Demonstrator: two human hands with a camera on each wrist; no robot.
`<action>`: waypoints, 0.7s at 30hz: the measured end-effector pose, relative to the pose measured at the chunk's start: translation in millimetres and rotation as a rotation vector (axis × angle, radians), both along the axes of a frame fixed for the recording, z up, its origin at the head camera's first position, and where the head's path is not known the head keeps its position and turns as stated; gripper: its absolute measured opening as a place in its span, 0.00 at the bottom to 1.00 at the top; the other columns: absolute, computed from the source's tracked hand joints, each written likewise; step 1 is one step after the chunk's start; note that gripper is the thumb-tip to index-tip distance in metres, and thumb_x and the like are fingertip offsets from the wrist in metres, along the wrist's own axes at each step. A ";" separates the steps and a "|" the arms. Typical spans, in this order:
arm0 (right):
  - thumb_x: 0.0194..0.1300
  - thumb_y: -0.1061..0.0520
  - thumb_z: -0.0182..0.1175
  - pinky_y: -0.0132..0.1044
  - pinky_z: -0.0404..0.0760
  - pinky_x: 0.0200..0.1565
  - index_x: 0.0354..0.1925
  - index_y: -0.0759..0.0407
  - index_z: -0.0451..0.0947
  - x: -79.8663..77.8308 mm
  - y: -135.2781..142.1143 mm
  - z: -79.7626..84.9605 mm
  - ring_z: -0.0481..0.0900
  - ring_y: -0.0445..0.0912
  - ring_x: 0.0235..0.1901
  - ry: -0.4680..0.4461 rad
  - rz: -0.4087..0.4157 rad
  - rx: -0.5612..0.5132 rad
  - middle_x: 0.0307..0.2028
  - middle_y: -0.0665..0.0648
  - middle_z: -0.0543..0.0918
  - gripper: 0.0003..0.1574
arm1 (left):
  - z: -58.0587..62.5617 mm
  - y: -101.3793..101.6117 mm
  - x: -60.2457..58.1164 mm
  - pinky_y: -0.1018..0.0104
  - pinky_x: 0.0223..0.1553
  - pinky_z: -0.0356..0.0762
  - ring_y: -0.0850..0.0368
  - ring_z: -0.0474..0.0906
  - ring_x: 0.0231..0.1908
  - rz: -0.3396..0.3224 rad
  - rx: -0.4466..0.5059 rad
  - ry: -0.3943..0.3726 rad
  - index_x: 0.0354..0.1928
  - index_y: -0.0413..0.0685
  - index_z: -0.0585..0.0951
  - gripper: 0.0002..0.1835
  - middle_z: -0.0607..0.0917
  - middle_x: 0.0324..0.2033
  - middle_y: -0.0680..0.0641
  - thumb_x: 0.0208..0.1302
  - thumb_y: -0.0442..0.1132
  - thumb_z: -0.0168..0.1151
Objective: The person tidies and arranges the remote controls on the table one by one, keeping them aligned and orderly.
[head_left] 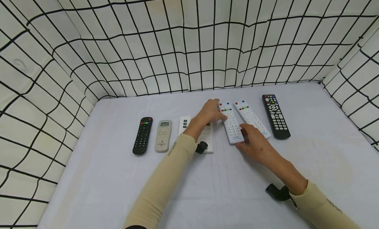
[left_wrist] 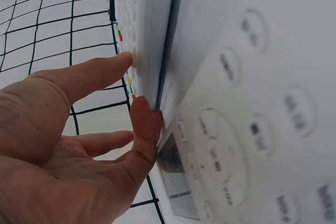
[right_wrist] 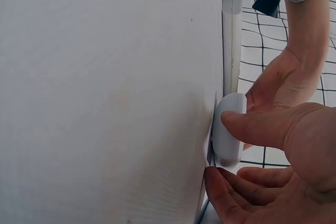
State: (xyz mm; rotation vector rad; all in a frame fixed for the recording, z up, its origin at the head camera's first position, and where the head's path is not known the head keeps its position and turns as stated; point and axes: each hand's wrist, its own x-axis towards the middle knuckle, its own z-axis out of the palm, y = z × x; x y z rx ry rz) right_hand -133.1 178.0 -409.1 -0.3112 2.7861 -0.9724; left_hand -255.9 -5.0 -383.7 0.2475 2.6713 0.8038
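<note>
A white remote control (head_left: 230,123) with small coloured buttons near its top lies on the white cloth, between both hands. My left hand (head_left: 209,112) pinches its far end; in the left wrist view the thumb presses the button face and a finger sits at the end edge of the remote (left_wrist: 155,30). At the near end, my right hand (head_left: 257,145) holds the remote by its corner. The right wrist view shows the right thumb on the rounded end of the remote (right_wrist: 229,129), with the other fingers beside its edge, near the cloth.
A similar white remote (head_left: 251,118) and a black remote (head_left: 276,117) lie to the right. Leftward are a black remote (head_left: 142,136), a beige remote (head_left: 163,137), and white remotes (head_left: 207,138) partly hidden by the left arm. Black netting (head_left: 198,41) surrounds the table (head_left: 225,196).
</note>
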 end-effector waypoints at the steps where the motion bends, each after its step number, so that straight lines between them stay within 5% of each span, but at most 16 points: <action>1: 0.68 0.62 0.69 0.54 0.83 0.59 0.74 0.73 0.58 0.1 -0.1 -0.1 0.79 0.61 0.59 0.003 0.001 0.004 0.65 0.74 0.73 0.46 | 0.6 0.2 -0.6 0.55 0.78 0.65 0.44 0.66 0.76 -0.004 -0.001 -0.007 0.80 0.41 0.60 0.47 0.69 0.76 0.39 0.65 0.46 0.73; 6: 0.68 0.61 0.70 0.54 0.83 0.59 0.74 0.73 0.58 0.7 0.0 -0.8 0.79 0.61 0.58 0.012 0.001 0.013 0.65 0.74 0.74 0.46 | 2.4 0.2 -3.6 0.56 0.77 0.66 0.47 0.71 0.72 -0.012 0.006 -0.047 0.81 0.42 0.59 0.48 0.68 0.77 0.40 0.65 0.46 0.73; 12: 0.68 0.62 0.69 0.55 0.82 0.60 0.74 0.73 0.59 -0.3 -0.1 -0.6 0.77 0.62 0.61 0.015 0.004 0.011 0.66 0.74 0.72 0.45 | 2.3 -1.5 -6.9 0.58 0.69 0.74 0.50 0.84 0.54 -0.026 0.017 -0.056 0.81 0.44 0.60 0.46 0.71 0.75 0.42 0.65 0.46 0.73; 21: 0.67 0.62 0.70 0.54 0.83 0.58 0.74 0.73 0.59 -0.9 0.7 1.1 0.79 0.60 0.57 0.007 0.006 0.010 0.65 0.74 0.74 0.46 | -1.7 -5.6 -7.0 0.56 0.76 0.67 0.48 0.71 0.70 -0.009 0.050 -0.040 0.79 0.46 0.65 0.45 0.70 0.76 0.43 0.63 0.46 0.75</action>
